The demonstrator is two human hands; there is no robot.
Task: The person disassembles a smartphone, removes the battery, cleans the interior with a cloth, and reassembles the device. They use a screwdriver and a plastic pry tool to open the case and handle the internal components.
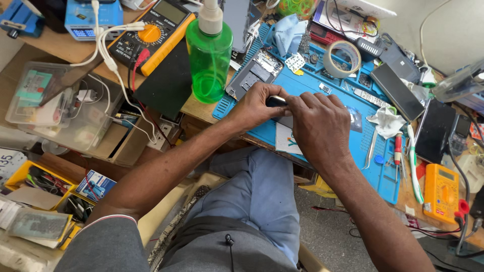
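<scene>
Small dark device (276,101): head view, pinched between your left hand (259,103) and right hand (320,126), both clamped on it above the blue mat (322,98) on the counter (194,108). Risk, as judged: a slip drops it off the near edge; your left elbow may tip the green spray bottle (208,58).

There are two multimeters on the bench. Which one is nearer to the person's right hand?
The small orange multimeter at the bench's right edge, lying beyond the blue mat, is nearer the right hand. The larger black-and-orange multimeter lies at the far left, behind the green bottle.
</scene>
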